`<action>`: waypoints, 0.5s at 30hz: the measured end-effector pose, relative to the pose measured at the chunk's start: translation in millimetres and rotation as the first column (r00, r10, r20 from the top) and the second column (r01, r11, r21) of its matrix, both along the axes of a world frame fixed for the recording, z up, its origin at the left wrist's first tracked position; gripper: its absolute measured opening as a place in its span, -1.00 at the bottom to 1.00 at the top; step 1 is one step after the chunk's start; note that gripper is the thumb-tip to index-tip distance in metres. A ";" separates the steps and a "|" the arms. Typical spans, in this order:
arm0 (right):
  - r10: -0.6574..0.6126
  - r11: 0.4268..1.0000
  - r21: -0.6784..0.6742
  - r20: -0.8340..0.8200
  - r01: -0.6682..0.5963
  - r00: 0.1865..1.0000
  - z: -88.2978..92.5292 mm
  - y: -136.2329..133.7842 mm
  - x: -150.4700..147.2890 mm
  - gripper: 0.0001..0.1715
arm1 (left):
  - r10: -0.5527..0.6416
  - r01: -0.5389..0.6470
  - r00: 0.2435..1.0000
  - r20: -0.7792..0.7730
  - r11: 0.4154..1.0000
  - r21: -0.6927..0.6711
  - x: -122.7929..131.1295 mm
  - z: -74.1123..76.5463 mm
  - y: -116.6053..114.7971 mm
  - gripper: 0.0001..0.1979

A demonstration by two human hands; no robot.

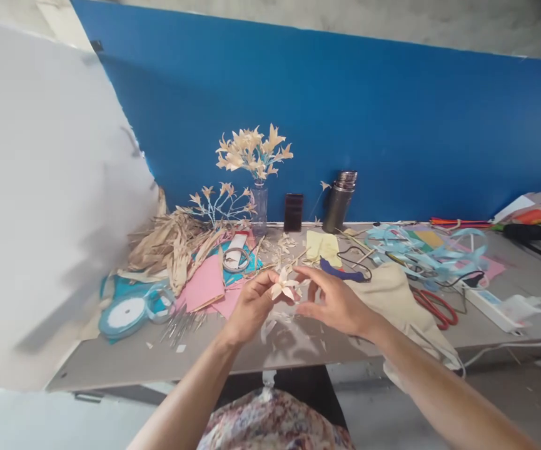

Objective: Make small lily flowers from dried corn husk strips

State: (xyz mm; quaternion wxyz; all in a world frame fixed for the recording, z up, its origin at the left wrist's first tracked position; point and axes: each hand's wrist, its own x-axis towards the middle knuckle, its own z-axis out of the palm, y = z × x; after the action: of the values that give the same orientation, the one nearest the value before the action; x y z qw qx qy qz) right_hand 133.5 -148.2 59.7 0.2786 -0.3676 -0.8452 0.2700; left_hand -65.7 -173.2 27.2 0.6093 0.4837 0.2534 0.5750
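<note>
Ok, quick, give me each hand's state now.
Left hand: closed, pinching the small cream flower.
Right hand: fingers loosely open, tips at its petals.

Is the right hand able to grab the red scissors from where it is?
Probably yes. The red scissors lie uncovered on the table, to the right of the right hand, past the beige cloth. But that hand is busy at the small flower the left hand holds.

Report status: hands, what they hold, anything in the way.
Left hand pinches small pale flower, above table edge. Right hand fingers at its petals, grip unclear. Pale scraps on table beneath, none blocking.
</note>
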 end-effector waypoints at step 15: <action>-0.408 0.869 0.112 -0.390 0.482 0.826 21.2 65.6 43.5 -0.67 | -0.040 0.053 0.995 0.094 0.989 -0.141 -40.3 -3.6 -5.0 -0.80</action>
State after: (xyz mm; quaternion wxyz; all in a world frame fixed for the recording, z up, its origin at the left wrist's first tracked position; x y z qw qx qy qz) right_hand 177.1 -82.7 80.9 0.5178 -0.4698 -0.6945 0.1698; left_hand -106.0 -178.2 23.6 0.6666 0.4180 0.2547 0.5623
